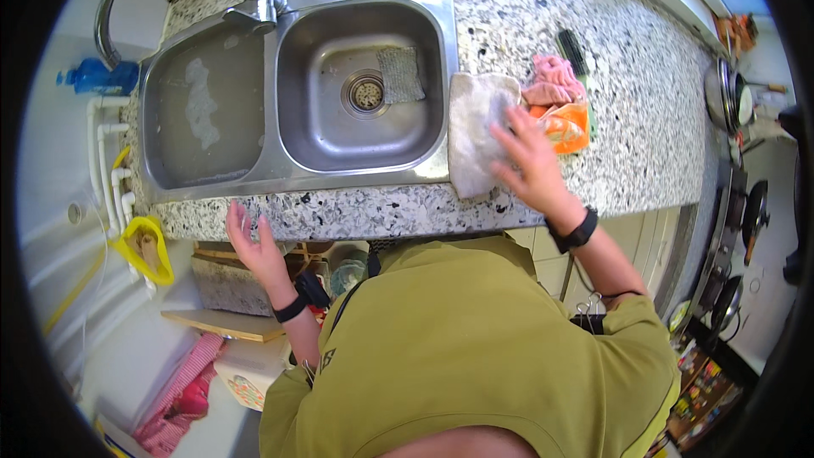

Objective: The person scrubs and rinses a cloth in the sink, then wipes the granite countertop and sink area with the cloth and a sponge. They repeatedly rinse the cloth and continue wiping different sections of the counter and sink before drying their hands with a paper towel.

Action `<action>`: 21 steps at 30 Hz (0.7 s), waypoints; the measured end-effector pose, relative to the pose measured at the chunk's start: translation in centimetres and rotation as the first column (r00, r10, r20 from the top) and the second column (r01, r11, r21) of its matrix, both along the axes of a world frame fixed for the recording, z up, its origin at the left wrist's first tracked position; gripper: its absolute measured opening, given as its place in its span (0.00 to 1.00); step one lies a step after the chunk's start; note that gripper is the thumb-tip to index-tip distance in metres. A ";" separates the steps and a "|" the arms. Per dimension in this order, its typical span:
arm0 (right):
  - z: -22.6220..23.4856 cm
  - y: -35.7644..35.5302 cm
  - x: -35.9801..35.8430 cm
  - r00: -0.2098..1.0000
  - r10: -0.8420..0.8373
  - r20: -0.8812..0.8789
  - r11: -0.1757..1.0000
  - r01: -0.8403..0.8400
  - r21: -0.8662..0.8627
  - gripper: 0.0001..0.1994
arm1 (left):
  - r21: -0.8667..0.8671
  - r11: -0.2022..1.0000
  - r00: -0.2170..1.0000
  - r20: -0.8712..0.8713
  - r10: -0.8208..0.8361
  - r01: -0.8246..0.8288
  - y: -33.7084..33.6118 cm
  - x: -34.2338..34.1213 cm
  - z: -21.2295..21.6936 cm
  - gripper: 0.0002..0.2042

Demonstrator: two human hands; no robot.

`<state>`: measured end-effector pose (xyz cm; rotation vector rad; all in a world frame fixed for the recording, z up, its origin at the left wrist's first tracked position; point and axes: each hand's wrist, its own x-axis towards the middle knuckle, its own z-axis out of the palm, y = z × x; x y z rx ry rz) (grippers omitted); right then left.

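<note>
Two hands and one pale cloth at a kitchen sink, seen from above. The cloth (476, 134), right of centre in the frame, is greyish white, thick and roughly rectangular, lying flat on the speckled surface (526, 8) along the sink's right side, its lower part near the front edge. The right hand (536, 157) is over the cloth's right side, fingers spread and open; whether it touches the cloth cannot be told. The left hand (254, 246), left of centre, is open and empty, just before the surface's front edge. Each wrist wears one black band.

To the cloth's right are one crumpled pink cloth (555, 78), one orange item (574, 129) and one dark brush (572, 53). At upper left, one steel sink (356, 178) has two basins and one tap (267, 8); the right basin (314, 119) holds one grey mesh pad (402, 75), the left white foam (201, 102).
</note>
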<state>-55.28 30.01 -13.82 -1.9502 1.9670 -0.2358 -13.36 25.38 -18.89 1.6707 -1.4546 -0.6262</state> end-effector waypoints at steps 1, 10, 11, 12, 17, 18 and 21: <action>-0.7 1.3 1.5 0.995 0.012 0.102 0.998 -0.005 -0.066 0.29 | -0.006 1.000 0.999 0.038 -0.029 0.029 -0.8 0.3 -0.3 0.24; -7.5 2.2 5.9 0.941 -0.328 -0.081 0.931 0.308 -0.196 0.41 | -0.054 0.977 0.914 0.366 -0.174 0.207 -2.0 5.0 -2.4 0.29; -7.7 1.6 5.7 0.940 -0.317 -0.128 0.947 0.307 -0.089 0.41 | -0.056 0.978 0.916 0.366 -0.166 0.200 -2.0 5.6 -2.7 0.29; -8.0 1.0 5.4 0.933 -0.330 -0.140 0.942 0.316 -0.118 0.40 | -0.058 0.979 0.917 0.366 -0.160 0.194 -2.1 6.1 -3.0 0.29; -9.9 -4.6 3.6 0.923 -0.343 -0.175 0.934 0.315 -0.169 0.35 | -0.082 0.988 0.881 0.467 -0.076 0.129 -2.9 6.5 -4.5 0.33; -10.4 -5.8 3.3 0.923 -0.341 -0.177 0.924 0.295 -0.245 0.33 | -0.071 0.991 0.823 0.566 -0.056 0.116 -3.0 6.4 -4.6 0.34; -10.7 -8.4 2.7 0.957 -0.261 -0.122 0.905 0.199 -0.375 0.25 | -0.063 0.995 0.690 0.723 -0.004 0.072 -3.1 5.7 -5.1 0.37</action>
